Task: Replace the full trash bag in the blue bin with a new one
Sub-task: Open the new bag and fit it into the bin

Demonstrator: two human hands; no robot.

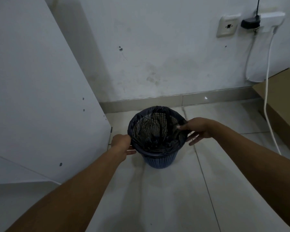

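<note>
Your left hand (122, 143) and right hand (197, 129) pinch the bag (156, 131) at the bin's (159, 160) rim; uneven tugging could tear it.

Plain indoor corner of a lived-in room, home or small office, hard to say which. Pale glossy floor tiles (166, 198) meeting a grey skirting strip (157, 100) under a scuffed, stained white wall (157, 56). High on that wall, a white socket plate (226, 27) beside a white power strip (271, 16) with a black adapter (250, 22) plugged in, and a white cable (267, 91) trailing down to the floor. At right, a cardboard box (281, 101) close to the wall. At left, a white furniture panel (32, 97) dotted with screw holes. Between them, a small blue mesh bin (159, 160) lined with a dark bag (157, 131), standing on the tiles.
</note>
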